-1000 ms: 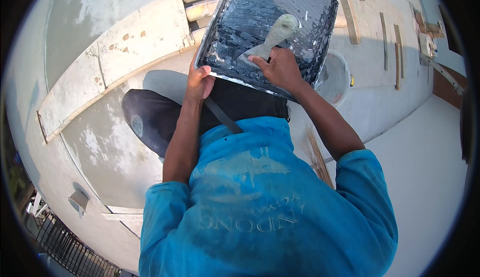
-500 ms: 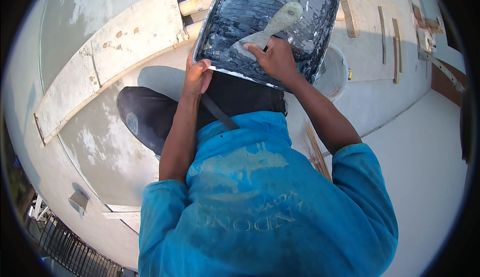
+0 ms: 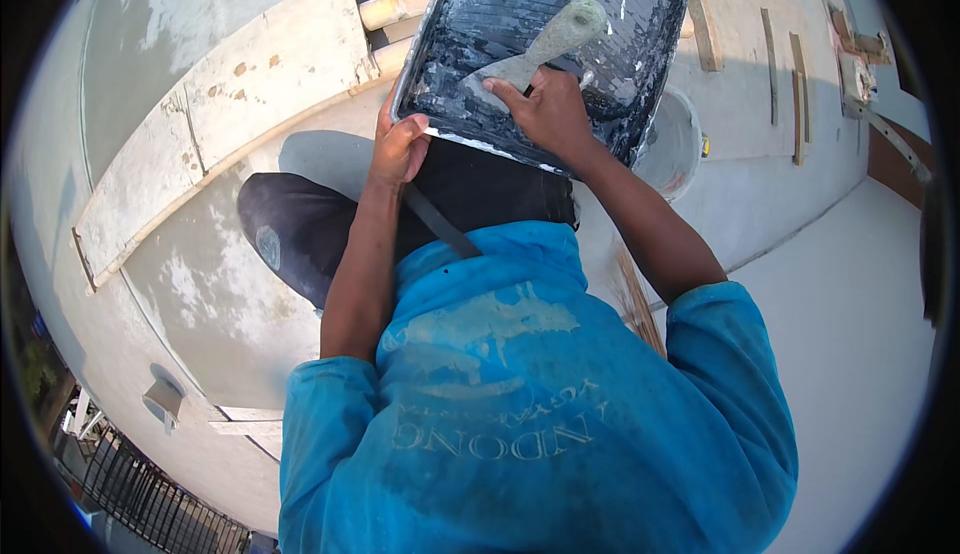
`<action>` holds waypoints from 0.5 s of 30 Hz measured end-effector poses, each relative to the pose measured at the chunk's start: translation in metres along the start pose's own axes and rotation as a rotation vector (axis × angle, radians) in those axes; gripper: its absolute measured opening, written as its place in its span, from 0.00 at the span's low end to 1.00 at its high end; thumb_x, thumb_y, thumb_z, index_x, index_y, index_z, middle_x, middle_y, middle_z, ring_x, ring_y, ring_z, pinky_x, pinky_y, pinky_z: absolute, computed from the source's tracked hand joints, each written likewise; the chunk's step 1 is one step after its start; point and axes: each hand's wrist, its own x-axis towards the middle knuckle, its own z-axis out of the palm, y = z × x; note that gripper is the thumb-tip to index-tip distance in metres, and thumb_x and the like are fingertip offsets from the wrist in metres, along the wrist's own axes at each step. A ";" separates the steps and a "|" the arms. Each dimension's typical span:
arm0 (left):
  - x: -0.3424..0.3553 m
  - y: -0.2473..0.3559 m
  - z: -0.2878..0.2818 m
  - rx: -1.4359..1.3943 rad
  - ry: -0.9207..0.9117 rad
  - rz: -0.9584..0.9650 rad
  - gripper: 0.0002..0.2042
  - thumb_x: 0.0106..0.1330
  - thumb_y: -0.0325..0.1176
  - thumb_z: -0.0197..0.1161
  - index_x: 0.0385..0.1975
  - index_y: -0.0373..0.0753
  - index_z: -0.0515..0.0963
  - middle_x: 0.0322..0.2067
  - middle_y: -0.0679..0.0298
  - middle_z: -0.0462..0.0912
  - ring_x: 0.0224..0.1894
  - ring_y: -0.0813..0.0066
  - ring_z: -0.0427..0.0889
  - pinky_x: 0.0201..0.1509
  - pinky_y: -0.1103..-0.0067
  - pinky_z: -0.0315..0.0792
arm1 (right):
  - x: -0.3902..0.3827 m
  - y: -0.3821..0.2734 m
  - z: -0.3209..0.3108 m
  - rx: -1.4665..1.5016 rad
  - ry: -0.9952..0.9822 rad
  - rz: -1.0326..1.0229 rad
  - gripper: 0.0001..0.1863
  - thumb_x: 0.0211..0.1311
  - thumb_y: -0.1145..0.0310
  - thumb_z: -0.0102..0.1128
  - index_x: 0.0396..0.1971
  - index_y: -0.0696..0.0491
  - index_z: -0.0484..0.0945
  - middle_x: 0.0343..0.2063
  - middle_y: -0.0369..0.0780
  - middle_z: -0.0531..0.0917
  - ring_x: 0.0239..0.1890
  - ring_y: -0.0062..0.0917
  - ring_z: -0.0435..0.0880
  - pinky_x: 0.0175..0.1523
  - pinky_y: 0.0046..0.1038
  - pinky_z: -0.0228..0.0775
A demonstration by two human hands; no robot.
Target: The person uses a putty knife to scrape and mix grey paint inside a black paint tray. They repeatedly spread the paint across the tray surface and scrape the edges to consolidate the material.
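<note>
A black paint tray (image 3: 470, 24), streaked with grey and white paint, is tilted before me at the top of the view. My left hand (image 3: 400, 144) grips its near left corner, with the thumb over the rim. Inside the tray, my right hand (image 3: 552, 112) is closed around a putty knife (image 3: 568, 34) coated in dried grey stuff. The knife's rounded handle points away to the upper right. Its wide blade lies against or just above the tray's ribbed floor, under my thumb; the exact contact is hard to tell.
A translucent bucket (image 3: 670, 144) stands right of the tray. Long pale boards (image 3: 270, 74) and bamboo poles (image 3: 398, 6) lie at the left. Thin wood strips (image 3: 798, 94) are at the right, and dry bristles (image 3: 638, 304) show beside my right side. A small cup-like container (image 3: 162, 399) is at lower left.
The tray and both hands sit slightly farther right in the view, as do the surroundings. The putty knife has shifted only slightly against the tray; both grips are unchanged.
</note>
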 end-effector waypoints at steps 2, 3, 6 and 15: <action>-0.004 -0.001 0.000 -0.016 0.008 -0.008 0.40 0.58 0.32 0.65 0.71 0.29 0.55 0.61 0.53 0.73 0.63 0.65 0.75 0.68 0.69 0.68 | -0.005 0.006 0.016 0.066 -0.006 -0.200 0.26 0.57 0.51 0.72 0.21 0.63 0.82 0.15 0.51 0.79 0.20 0.44 0.82 0.29 0.41 0.71; -0.004 -0.001 -0.001 -0.022 0.011 -0.013 0.40 0.58 0.32 0.66 0.71 0.29 0.55 0.60 0.53 0.73 0.63 0.65 0.74 0.68 0.69 0.68 | 0.003 0.007 0.009 0.091 -0.060 -0.131 0.24 0.57 0.51 0.72 0.25 0.61 0.84 0.17 0.51 0.81 0.23 0.45 0.83 0.31 0.41 0.72; -0.004 0.001 0.003 -0.014 0.007 -0.003 0.41 0.57 0.32 0.67 0.71 0.30 0.56 0.60 0.54 0.73 0.64 0.65 0.74 0.69 0.69 0.67 | 0.015 -0.004 0.003 0.021 -0.027 0.038 0.22 0.57 0.52 0.71 0.29 0.60 0.86 0.21 0.52 0.83 0.26 0.46 0.84 0.34 0.41 0.73; -0.006 0.001 -0.005 -0.040 -0.001 -0.066 0.41 0.55 0.29 0.64 0.71 0.30 0.56 0.61 0.53 0.72 0.63 0.63 0.74 0.70 0.68 0.66 | 0.015 -0.017 0.015 0.041 -0.186 -0.027 0.26 0.58 0.51 0.69 0.25 0.65 0.82 0.23 0.57 0.82 0.31 0.51 0.85 0.39 0.44 0.76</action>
